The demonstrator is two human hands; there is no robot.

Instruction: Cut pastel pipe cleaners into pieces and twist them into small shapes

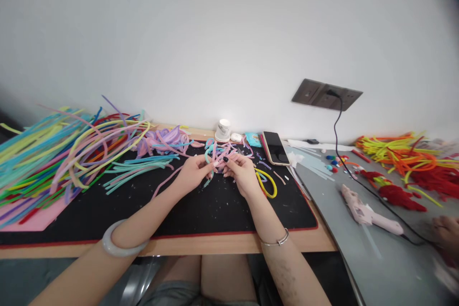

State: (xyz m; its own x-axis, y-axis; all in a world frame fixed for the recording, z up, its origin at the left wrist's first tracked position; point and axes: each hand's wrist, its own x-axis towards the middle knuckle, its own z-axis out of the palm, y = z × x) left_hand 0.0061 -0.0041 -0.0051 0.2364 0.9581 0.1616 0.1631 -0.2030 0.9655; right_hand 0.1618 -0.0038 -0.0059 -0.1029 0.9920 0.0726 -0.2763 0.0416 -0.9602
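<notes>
Over a black mat (107, 217), fuzzy-stem work seems partway along.
Left of the person's left hand (193, 173), a large stem heap (36, 146) lies loose, apparently unused; that hand and the right hand (242, 172), fingertips pinched together, grip a pink stem bundle (221, 157) between them, seemingly unfinished.

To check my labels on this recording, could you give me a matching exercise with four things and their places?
1. glue gun
2. pink fuzzy strips
3. phone
4. yellow loop

A. beside the blue packet
B. between the hands
C. on the black mat, right of both wrists
D. on the grey table

Pairs: 1-D, 2-B, 3-A, 4-C
</notes>
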